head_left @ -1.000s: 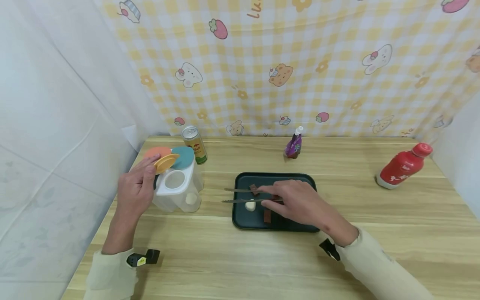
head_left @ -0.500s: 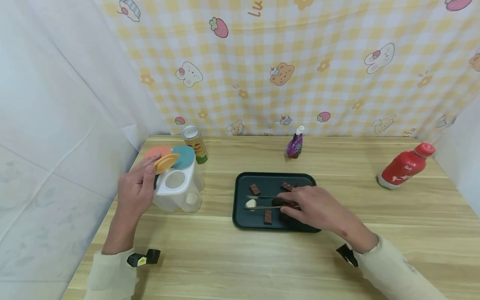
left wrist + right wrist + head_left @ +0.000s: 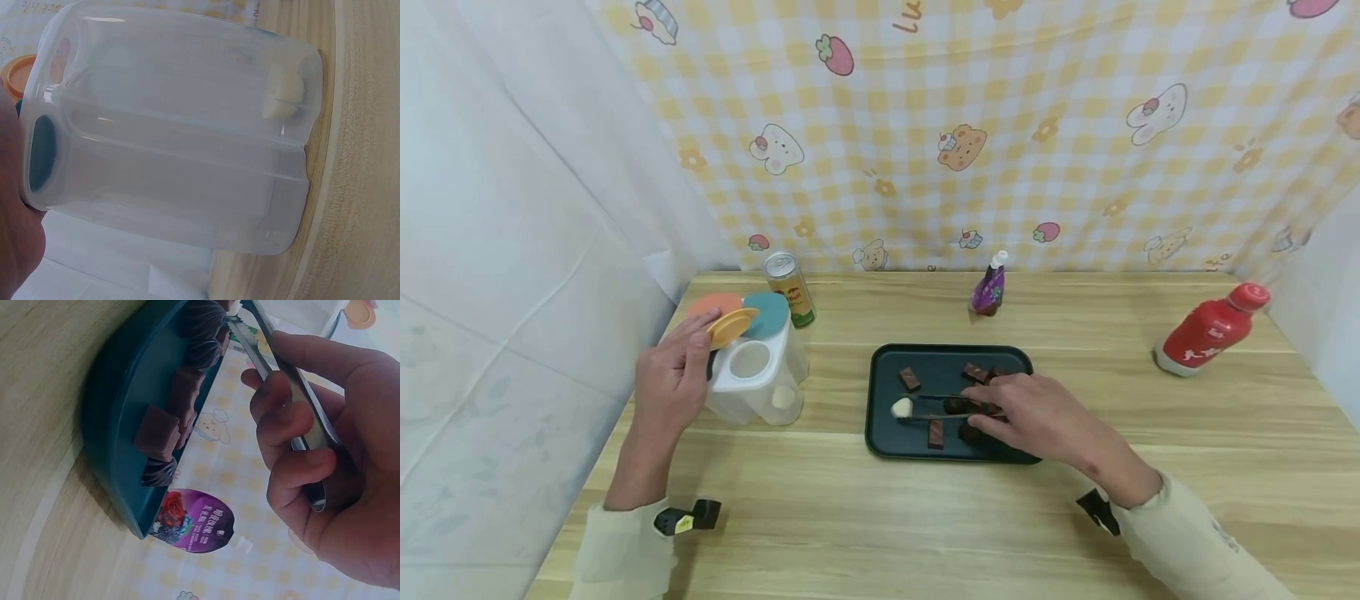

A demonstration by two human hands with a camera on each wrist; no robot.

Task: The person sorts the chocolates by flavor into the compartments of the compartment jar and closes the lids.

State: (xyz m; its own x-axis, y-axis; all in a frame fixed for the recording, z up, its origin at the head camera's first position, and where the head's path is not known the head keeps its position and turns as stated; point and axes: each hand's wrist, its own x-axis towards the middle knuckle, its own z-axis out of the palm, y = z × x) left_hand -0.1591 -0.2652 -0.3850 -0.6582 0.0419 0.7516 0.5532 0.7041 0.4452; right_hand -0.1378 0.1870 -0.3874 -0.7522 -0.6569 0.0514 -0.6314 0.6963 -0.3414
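Observation:
My right hand (image 3: 1037, 421) grips metal tongs (image 3: 294, 394) over the dark tray (image 3: 880, 446). In the head view the tongs' tips lie beside a small white piece (image 3: 902, 407); whether they touch it I cannot tell. Brown chocolate bars (image 3: 936, 434) and dark swirled chocolates (image 3: 203, 319) lie on the tray. At the left, my left hand (image 3: 673, 379) holds up the yellow-orange lid (image 3: 730, 327) of a clear divided container (image 3: 175, 125). Below that lid is a round opening (image 3: 750, 359). Another white piece (image 3: 284, 92) rests at the container's bottom.
A drink can (image 3: 790, 289) stands behind the container. A purple pouch (image 3: 988, 287) with a white cap is behind the tray, near the table's back edge. Far right stands a red bottle (image 3: 1210, 329). A checked cloth (image 3: 880, 150) hangs behind the table (image 3: 850, 525).
My right hand has drawn the tongs rightward over the tray, bringing their tips to the white piece and narrowing the gap between them. The left hand and lid keep their place.

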